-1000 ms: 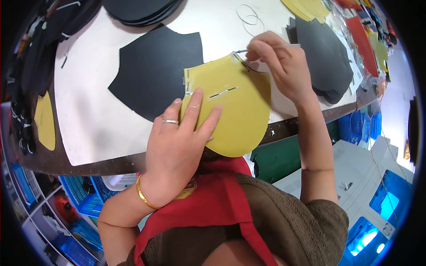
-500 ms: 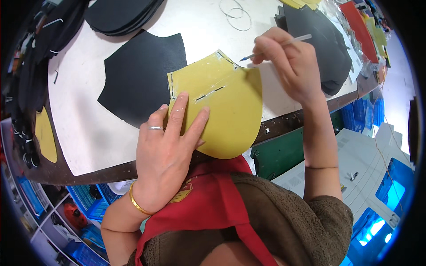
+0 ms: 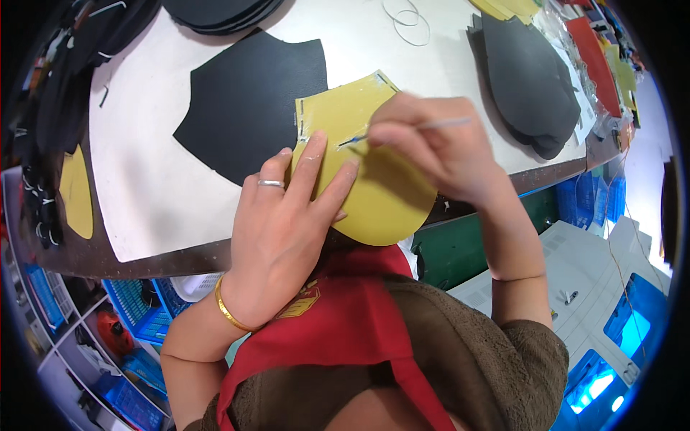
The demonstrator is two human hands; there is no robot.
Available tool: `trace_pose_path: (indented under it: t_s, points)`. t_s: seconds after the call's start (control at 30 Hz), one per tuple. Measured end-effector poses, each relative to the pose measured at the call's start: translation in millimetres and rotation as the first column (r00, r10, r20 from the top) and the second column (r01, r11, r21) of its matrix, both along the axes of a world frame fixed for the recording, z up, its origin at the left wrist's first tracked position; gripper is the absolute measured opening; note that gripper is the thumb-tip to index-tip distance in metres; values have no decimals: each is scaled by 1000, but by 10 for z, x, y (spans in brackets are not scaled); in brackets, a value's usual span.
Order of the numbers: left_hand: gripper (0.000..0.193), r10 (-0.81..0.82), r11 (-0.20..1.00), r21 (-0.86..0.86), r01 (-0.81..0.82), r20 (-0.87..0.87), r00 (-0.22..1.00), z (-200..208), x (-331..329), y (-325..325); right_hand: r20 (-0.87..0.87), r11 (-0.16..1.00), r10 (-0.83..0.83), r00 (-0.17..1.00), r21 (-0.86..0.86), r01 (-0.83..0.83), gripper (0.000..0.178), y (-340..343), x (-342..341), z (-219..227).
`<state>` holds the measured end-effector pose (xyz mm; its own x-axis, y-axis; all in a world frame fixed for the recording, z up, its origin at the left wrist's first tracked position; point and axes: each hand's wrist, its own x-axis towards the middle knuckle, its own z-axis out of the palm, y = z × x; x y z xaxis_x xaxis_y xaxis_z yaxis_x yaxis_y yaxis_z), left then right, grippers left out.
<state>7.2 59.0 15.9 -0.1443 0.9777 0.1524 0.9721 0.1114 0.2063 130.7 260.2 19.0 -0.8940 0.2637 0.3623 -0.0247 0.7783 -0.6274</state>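
Note:
A yellow template (image 3: pixel 388 208) with slots along its edges and in its middle lies partly over a black shaped leather-like piece (image 3: pixel 251 100) on the white work surface. My left hand (image 3: pixel 284 215) presses flat on the template's left side, fingers spread, a ring on one finger. In my right hand (image 3: pixel 435 144) is a slim pen (image 3: pixel 445 123) with a clear barrel and a blue tip. The tip is at the template's middle slot, and this hand is slightly blurred. Under the template, the covered part of the black piece is hidden.
Stacked black pieces stand at the back left (image 3: pixel 223 11) and the right (image 3: pixel 532 86). Thin wire-like loops (image 3: pixel 408 21) lie at the back. Another yellow piece (image 3: pixel 75 194) rests at the left edge. Blue baskets (image 3: pixel 140 309) sit below the table.
My right hand has moved left and nearer, taking the pen tip from the template's upper right edge to its middle slot. The left hand stays pressed on the template. The whole view has shifted slightly.

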Motion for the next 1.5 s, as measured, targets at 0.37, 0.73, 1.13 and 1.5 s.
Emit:
trace_pose_path:
  t_s: [0.37,0.73,1.13,1.5]
  points:
    - [60,12,998,67,-10,-31,999,-75,35,-20,281,877,-373,885,-205,434,23,349,102,98]
    - [64,145,980,138,-140,-27,989,-165,-287,-287,78,518,-835,545,-228,825,36,1617,1508,625]
    - [48,-262,850,490,193,75,962,-134,27,-324,159,845,-384,910,-337,415,24,261,311,32]
    - [57,26,983,176,-55,162,986,-120,-93,-230,342,847,-413,844,-196,495,28,113,76,-70]
